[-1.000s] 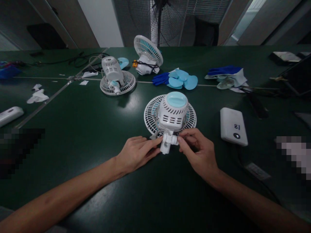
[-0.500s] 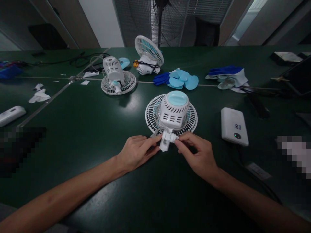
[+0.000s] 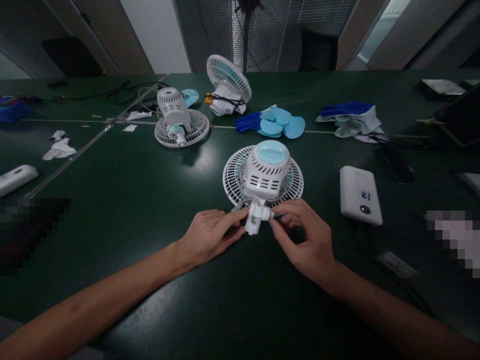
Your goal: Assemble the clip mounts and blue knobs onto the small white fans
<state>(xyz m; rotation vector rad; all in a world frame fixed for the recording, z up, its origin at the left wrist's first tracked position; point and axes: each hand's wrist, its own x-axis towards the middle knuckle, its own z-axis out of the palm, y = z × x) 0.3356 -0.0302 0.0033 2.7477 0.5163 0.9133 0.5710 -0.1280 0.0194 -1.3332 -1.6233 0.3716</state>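
A white fan (image 3: 268, 170) with a light-blue cap on its motor housing lies face down on its round grille. Its white neck bracket (image 3: 255, 216) points toward me. My left hand (image 3: 213, 232) is closed, thumb and fingertips gripping the bracket from the left. On the other side my right hand (image 3: 305, 240) is pinched, fingertips right by the bracket's knob end. A thin, dark rod-like piece (image 3: 278, 215) shows between its thumb and finger, meeting the bracket; its exact kind is too small to tell.
Behind are a second face-down fan (image 3: 175, 112), a third tilted fan (image 3: 227, 90) and light-blue fan blades (image 3: 283, 123) beside a blue glove (image 3: 247, 122). More gloves (image 3: 352, 120) lie back right. A white power-bank-like box (image 3: 360, 195) sits to the right, scrap paper (image 3: 60, 149) left.
My right fingers have drawn slightly back and opened a little from the bracket's side, revealing the thin dark piece. My left hand keeps its grip. The view has shifted slightly.
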